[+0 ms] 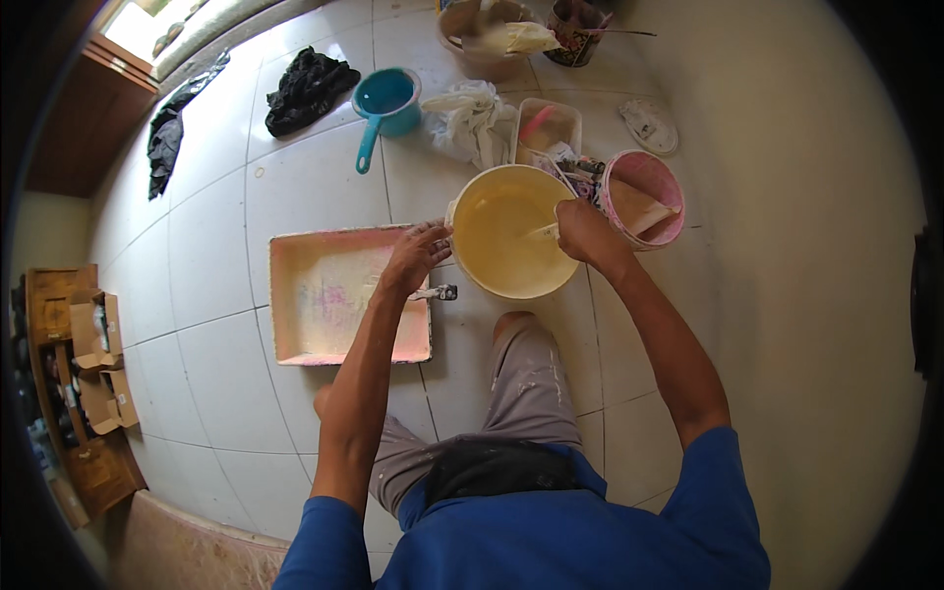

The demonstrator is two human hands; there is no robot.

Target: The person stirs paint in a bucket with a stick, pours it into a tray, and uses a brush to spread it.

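A cream bucket [472, 265] of pale yellow liquid stands on the floor in front of me. My left hand [421, 258] holds its left side, the fingers against the rim and outer wall. Over the right rim, my right hand [588, 234] is closed around a pale stick-like tool [542, 233]. Its visible end slants down into the liquid, and the fingers hide the rest. Under my left wrist lies a shallow paint tray [305, 339], cream with pink stains. A paint-smeared dark handle [435, 293] sticks out over the tray's right edge; my forearm hides part of it.
A pink-stained bucket [614, 187] and a rectangular tub [527, 110] stand beyond the cream bucket. Farther off are a teal dipper [398, 120], a crumpled white bag [474, 123], black plastic [307, 90] and a brown basin [462, 54]. A wall [796, 246] rises on the right.
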